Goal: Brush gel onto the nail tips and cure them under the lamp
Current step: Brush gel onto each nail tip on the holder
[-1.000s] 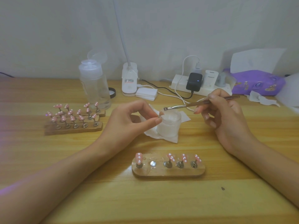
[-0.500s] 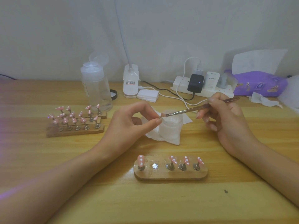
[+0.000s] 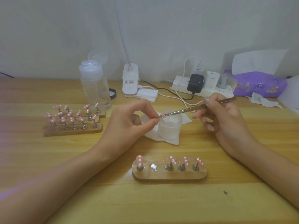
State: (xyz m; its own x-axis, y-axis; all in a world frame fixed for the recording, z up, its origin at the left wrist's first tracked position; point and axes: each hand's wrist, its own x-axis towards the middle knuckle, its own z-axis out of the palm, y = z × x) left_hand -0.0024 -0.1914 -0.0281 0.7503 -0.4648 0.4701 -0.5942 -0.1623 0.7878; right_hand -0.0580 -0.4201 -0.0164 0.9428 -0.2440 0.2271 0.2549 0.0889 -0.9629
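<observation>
My left hand (image 3: pixel 129 123) pinches a small pink nail tip (image 3: pixel 162 116) on its stand between thumb and forefinger, above a frosted white gel jar (image 3: pixel 169 126). My right hand (image 3: pixel 223 117) holds a thin brush (image 3: pixel 199 107); its bristle end touches the held tip. In front of me lies a wooden holder (image 3: pixel 169 174) carrying several pink white-dotted nail tips (image 3: pixel 171 160) on metal pegs, with one bare magnet spot (image 3: pixel 153 166). The lamp's white base (image 3: pixel 130 81) stands at the back with its neck rising out of view.
Two more wooden holders (image 3: pixel 72 128) full of pink tips sit at left, beside a clear pump bottle (image 3: pixel 95 88). A power strip (image 3: pixel 202 88) with chargers and cables, a pad stack (image 3: pixel 147 95), a purple tissue pack (image 3: pixel 258 84) and a tissue (image 3: pixel 163 138) under the jar lie behind.
My right hand has brought the brush leftward and down, so its bristles now touch the nail tip. My left hand has kept the tip nearly still.
</observation>
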